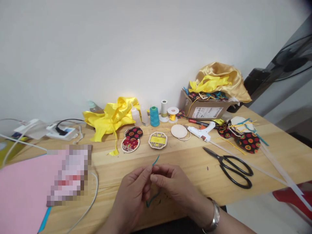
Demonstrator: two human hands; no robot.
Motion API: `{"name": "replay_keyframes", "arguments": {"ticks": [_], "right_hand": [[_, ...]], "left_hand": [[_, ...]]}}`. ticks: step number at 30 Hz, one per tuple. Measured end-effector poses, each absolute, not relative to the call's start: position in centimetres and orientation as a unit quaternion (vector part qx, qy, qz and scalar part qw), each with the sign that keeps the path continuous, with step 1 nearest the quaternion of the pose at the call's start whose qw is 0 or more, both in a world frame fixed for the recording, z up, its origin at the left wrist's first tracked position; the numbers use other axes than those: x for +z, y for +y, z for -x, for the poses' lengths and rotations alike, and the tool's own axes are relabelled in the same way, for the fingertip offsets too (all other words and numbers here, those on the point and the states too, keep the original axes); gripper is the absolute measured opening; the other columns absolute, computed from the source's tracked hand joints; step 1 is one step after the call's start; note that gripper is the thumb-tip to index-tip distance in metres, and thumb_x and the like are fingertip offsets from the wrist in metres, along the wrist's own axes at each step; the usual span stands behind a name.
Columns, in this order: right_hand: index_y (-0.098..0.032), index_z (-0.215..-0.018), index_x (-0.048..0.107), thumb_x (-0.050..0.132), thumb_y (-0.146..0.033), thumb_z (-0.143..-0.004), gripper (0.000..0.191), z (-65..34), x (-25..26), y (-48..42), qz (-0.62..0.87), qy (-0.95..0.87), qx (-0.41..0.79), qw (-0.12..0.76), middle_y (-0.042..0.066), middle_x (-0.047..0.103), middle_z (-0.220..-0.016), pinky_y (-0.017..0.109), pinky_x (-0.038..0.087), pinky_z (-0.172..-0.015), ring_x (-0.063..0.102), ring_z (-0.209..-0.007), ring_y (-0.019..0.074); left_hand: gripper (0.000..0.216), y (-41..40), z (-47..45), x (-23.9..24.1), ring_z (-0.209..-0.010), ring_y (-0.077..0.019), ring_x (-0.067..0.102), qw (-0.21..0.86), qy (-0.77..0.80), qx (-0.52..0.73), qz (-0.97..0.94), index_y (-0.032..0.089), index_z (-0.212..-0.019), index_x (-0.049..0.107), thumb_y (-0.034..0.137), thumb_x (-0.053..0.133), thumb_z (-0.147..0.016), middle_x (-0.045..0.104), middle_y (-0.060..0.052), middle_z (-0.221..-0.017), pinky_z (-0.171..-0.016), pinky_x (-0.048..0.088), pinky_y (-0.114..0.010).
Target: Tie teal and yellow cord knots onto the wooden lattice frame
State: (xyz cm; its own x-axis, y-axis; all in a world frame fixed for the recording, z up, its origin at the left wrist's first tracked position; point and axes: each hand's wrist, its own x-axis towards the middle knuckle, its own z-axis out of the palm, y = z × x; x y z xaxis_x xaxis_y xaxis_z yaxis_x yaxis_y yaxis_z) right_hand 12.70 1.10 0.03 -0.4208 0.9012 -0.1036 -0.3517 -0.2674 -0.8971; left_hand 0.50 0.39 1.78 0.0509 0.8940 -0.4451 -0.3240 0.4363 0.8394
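A thin teal cord (156, 160) is pinched between my left hand (136, 187) and my right hand (174, 185), which meet over the table's front part. One short end sticks up above the fingertips; a longer piece hangs below. Both hands are closed, with fingertips close together, and the exact grip inside is hidden. Just beyond them lie a wooden fretwork piece with a yellow centre (158, 140), a dark patterned fabric piece (135, 133) overlapping a red fretwork disc (131, 145), and a plain round wooden disc (178, 131).
Black scissors (229, 165) lie right of my hands, near a white glue gun (202, 131). Behind stand a teal thread cone (154, 116), yellow cloth (110, 113) and a cardboard box (204, 109). A pink sheet (21, 188) and white cable (96, 185) lie left.
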Motion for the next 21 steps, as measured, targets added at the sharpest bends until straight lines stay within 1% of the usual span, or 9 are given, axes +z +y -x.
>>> {"name": "replay_keyframes", "arguments": {"ticks": [3, 5, 7, 11, 13, 15, 18, 21], "right_hand": [[-0.014, -0.074, 0.067, 0.063, -0.025, -0.074, 0.012, -12.54, -0.21, 1.11, 0.35, -0.39, 0.729, 0.441, 0.001, 0.062, -0.07, 0.026, 0.039, -0.07, 0.054, -0.069, 0.0125], [-0.013, -0.077, 0.068, 0.065, -0.026, -0.072, 0.014, -12.53, -0.24, 1.16, 0.355, -0.368, 0.734, 0.447, 0.001, 0.062, -0.071, 0.024, 0.037, -0.067, 0.052, -0.068, 0.0111], [-0.013, -0.082, 0.07, 0.067, -0.026, -0.071, 0.017, -12.57, -0.22, 1.27, 0.365, -0.349, 0.738, 0.447, 0.001, 0.062, -0.071, 0.022, 0.035, -0.062, 0.05, -0.064, 0.0092], [-0.014, -0.085, 0.07, 0.071, -0.027, -0.067, 0.022, -12.72, -0.2, 1.46, 0.391, -0.32, 0.74, 0.444, 0.0, 0.062, -0.069, 0.02, 0.032, -0.056, 0.046, -0.058, 0.0063], [-0.014, -0.085, 0.069, 0.073, -0.027, -0.065, 0.024, -12.77, -0.21, 1.46, 0.389, -0.309, 0.748, 0.44, -0.001, 0.062, -0.068, 0.02, 0.034, -0.057, 0.047, -0.058, 0.0062], [-0.015, -0.088, 0.068, 0.074, -0.026, -0.064, 0.027, -12.76, -0.22, 1.42, 0.374, -0.302, 0.763, 0.433, 0.0, 0.064, -0.071, 0.021, 0.037, -0.061, 0.053, -0.062, 0.008], [-0.015, -0.093, 0.065, 0.074, -0.026, -0.063, 0.033, -12.66, -0.3, 1.37, 0.341, -0.3, 0.786, 0.42, 0.003, 0.068, -0.079, 0.027, 0.043, -0.071, 0.061, -0.07, 0.0132], [-0.014, -0.092, 0.065, 0.076, -0.026, -0.06, 0.036, -12.55, -0.43, 1.35, 0.346, -0.3, 0.784, 0.419, 0.005, 0.069, -0.079, 0.03, 0.044, -0.072, 0.062, -0.069, 0.0148]], "left_hand": [[0.031, 0.36, -0.56, 1.71, -0.039, -0.0033, 0.022, 0.678, 0.519, 0.447, -0.268, 0.011, -0.065, 0.066, 0.041, 0.072, -0.062, 0.033, 0.009, -0.041, -0.035, 0.02, -0.016], [0.029, 0.34, -0.64, 1.56, -0.038, -0.0033, 0.023, 0.685, 0.514, 0.443, -0.264, 0.013, -0.061, 0.062, 0.04, 0.072, -0.063, 0.033, 0.009, -0.041, -0.035, 0.02, -0.016], [0.028, 0.3, -0.71, 1.4, -0.038, -0.0034, 0.024, 0.69, 0.51, 0.443, -0.259, 0.013, -0.06, 0.06, 0.039, 0.072, -0.064, 0.034, 0.009, -0.042, -0.035, 0.02, -0.016], [0.03, 0.29, -0.62, 1.24, -0.04, -0.0031, 0.022, 0.698, 0.517, 0.444, -0.22, 0.013, -0.07, 0.061, 0.04, 0.071, -0.065, 0.032, 0.009, -0.046, -0.037, 0.017, -0.016], [0.033, 0.31, -0.5, 1.27, -0.042, -0.003, 0.019, 0.709, 0.514, 0.441, -0.195, 0.012, -0.072, 0.061, 0.044, 0.069, -0.066, 0.03, 0.009, -0.047, -0.038, 0.015, -0.016], [0.038, 0.32, -0.4, 1.37, -0.042, -0.0035, 0.016, 0.723, 0.509, 0.43, -0.18, 0.011, -0.075, 0.063, 0.049, 0.064, -0.07, 0.027, 0.009, -0.048, -0.039, 0.013, -0.016], [0.047, 0.29, -0.43, 1.57, -0.044, -0.0046, 0.016, 0.732, 0.51, 0.416, -0.174, 0.008, -0.079, 0.065, 0.054, 0.056, -0.073, 0.027, 0.008, -0.049, -0.04, 0.012, -0.017], [0.05, 0.24, -0.6, 1.65, -0.045, -0.0047, 0.014, 0.739, 0.507, 0.409, -0.17, 0.007, -0.077, 0.064, 0.057, 0.056, -0.072, 0.027, 0.008, -0.049, -0.04, 0.011, -0.017]]}}
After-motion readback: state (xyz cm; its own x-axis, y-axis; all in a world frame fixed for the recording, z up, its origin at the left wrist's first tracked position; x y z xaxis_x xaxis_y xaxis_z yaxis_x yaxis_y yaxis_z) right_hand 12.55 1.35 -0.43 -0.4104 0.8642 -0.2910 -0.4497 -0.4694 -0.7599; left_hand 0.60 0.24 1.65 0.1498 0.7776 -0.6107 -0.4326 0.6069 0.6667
